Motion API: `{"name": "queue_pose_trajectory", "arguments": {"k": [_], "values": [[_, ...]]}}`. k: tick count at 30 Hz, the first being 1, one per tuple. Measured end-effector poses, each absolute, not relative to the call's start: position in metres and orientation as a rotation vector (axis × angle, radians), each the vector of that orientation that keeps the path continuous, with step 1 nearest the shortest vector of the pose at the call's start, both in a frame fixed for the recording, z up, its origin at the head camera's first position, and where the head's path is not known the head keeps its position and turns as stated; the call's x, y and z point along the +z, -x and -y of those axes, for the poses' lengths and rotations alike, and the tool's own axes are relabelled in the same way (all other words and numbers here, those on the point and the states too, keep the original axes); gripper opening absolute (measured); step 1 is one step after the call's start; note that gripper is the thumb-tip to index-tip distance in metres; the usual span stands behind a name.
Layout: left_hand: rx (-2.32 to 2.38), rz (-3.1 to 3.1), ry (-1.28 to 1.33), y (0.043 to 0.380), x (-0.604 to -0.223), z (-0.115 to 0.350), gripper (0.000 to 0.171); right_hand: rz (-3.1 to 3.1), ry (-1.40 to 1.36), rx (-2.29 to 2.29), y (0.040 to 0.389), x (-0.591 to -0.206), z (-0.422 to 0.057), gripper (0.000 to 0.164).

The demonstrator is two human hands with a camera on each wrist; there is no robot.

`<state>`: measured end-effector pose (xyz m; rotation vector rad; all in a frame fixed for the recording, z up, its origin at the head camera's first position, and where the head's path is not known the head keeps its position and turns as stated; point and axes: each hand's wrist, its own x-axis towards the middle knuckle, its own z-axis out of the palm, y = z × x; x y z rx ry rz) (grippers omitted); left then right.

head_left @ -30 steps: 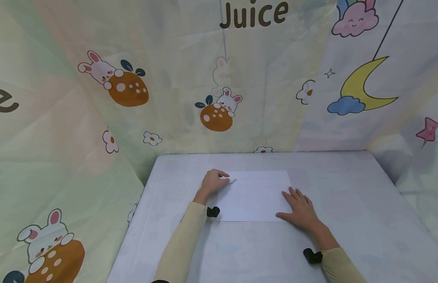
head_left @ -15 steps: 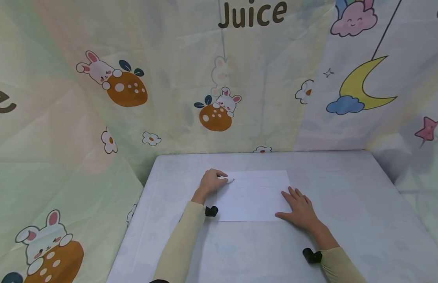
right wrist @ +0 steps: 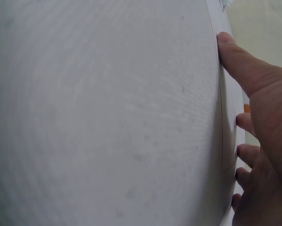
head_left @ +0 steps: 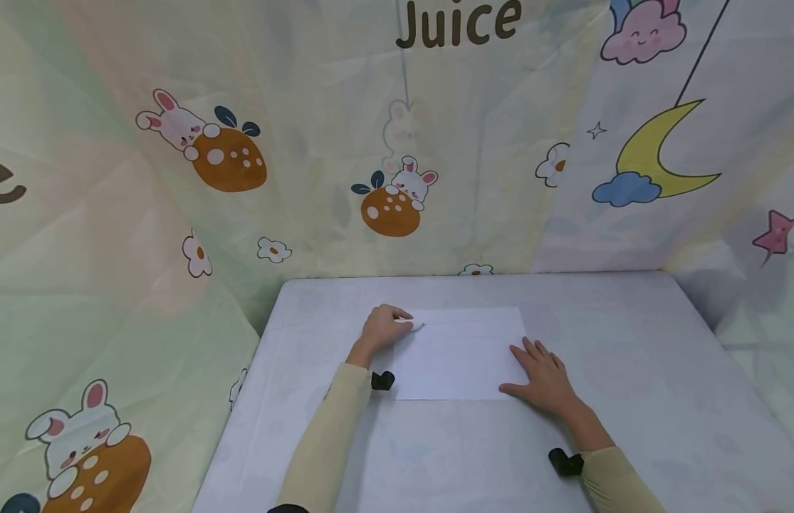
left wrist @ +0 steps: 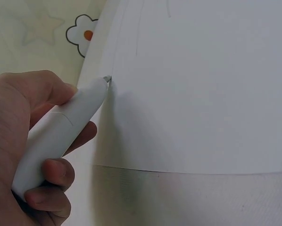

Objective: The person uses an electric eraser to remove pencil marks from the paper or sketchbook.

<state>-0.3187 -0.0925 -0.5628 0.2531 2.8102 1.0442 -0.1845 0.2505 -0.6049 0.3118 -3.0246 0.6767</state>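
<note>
A white sheet of paper lies flat on the table, with a few faint lines near its far edge. My left hand is at its far left corner and pinches a thick white pen between thumb and fingers. In the left wrist view the pen slants and its small greyish tip meets the paper near a faint line. At the right edge of the sheet my right hand rests with fingers spread. In the right wrist view its thumb lies along the sheet's near edge, while the other fingertips are partly hidden.
The pale table extends around the sheet on all sides. A fabric backdrop printed with rabbits, flowers and a moon hangs behind it and at the sides. Black wrist mounts sit by both sleeves.
</note>
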Motion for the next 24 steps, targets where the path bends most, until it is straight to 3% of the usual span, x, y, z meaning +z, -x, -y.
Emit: {"name": "queue_pose_trajectory", "arguments": {"k": [24], "values": [[0.969,-2.774,-0.270,0.329,-0.559,0.096,0.019,3.025,-0.317,0.689,0.185,-0.607,-0.252,0.096]]}}
